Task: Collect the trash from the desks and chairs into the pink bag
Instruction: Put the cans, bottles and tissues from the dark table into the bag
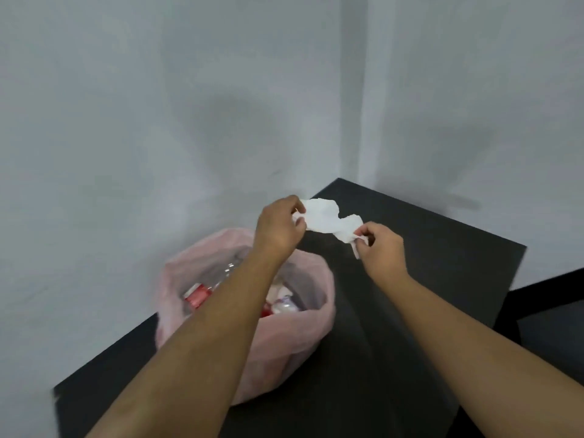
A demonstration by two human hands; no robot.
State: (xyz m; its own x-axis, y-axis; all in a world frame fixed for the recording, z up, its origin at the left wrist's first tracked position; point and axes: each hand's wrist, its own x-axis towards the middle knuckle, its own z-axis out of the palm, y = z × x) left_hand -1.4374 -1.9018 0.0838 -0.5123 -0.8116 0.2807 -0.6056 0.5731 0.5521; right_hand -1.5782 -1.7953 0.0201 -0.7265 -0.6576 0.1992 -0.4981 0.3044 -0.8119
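Black desk (410, 279), pink bag (322, 324), bottle label (197, 297) blurred, left hand (279, 227), right hand (380, 248), grips tight on white tissue (325, 216)

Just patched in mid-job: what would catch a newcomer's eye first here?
A crumpled white tissue, stretched at centre between the left hand and the right hand, each pinching one end above the black desk. Lower left, the pink bag stands open on that desk, a red-labelled bottle inside.
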